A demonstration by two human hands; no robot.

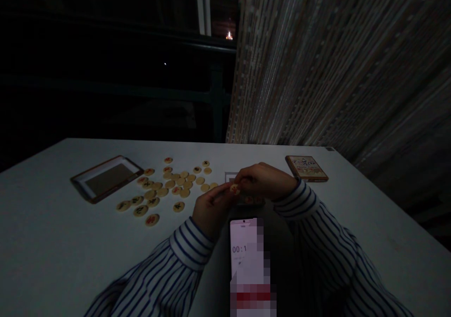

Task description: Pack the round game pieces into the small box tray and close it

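A round wooden Chinese chess piece (234, 189) with a red character shows where my two hands meet, above the middle of the table. My left hand (213, 210) is closed, its fingertips around the piece. From the other side, my right hand (263, 181) comes in with curled fingers that also touch it. Below my right hand, more red-marked pieces (249, 200) sit in a row, partly in a small tray or box largely covered by my hands. To the left lies a loose scatter of pieces (170, 184), some showing red or black characters, others blank side up.
An open shallow box lid (116, 178) lies at the left, and a flat decorated box (306, 168) at the right of the white table (355, 223). A lit phone (243, 260) with a timer is between my forearms. A string curtain (282, 73) hangs behind.
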